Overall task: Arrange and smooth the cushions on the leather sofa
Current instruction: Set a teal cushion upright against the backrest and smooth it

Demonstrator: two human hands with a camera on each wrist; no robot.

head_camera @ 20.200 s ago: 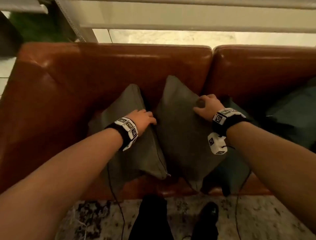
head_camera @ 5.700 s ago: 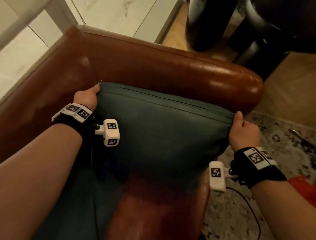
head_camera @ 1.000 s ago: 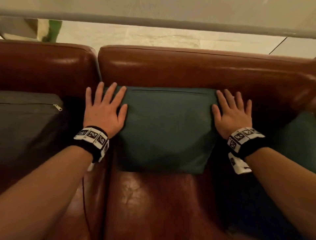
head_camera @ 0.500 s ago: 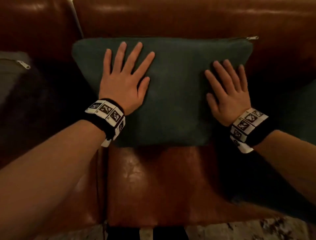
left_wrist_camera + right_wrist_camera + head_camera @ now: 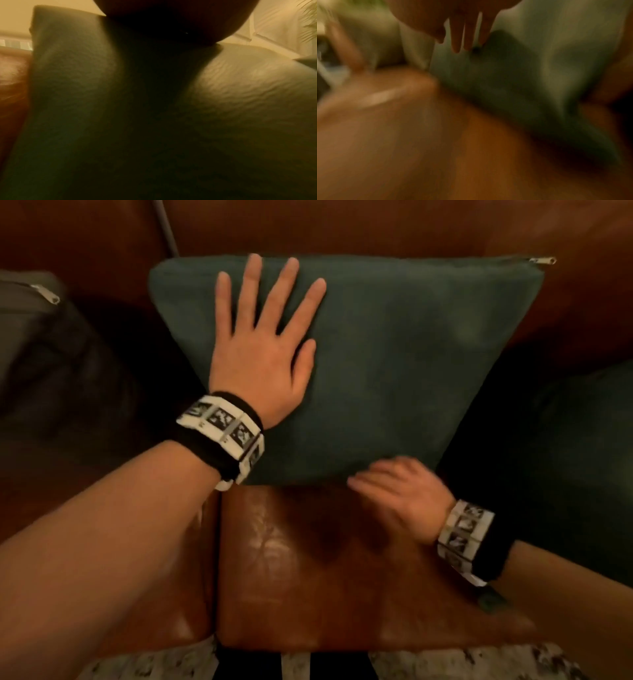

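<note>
A dark green cushion (image 5: 394,364) leans against the back of the brown leather sofa (image 5: 342,570), its zipper pull at the top right corner. My left hand (image 5: 270,337) lies flat on the cushion's upper left, fingers spread. My right hand (image 5: 394,494) is blurred at the cushion's lower edge, fingers straight and pointing left, over the seat. In the left wrist view the cushion (image 5: 85,108) fills the frame. The right wrist view shows straight fingers (image 5: 467,33) in front of the green cushion (image 5: 522,81).
A grey cushion (image 5: 24,302) with a zipper stands at the far left. Another dark green cushion (image 5: 565,467) sits at the right. A patterned rug (image 5: 445,662) lies below the seat's front edge, with my dark legs at the bottom middle.
My right hand has slid down from the cushion's upper right face to its lower edge. The left hand has stayed flat on the upper left. The view has moved in closer.
</note>
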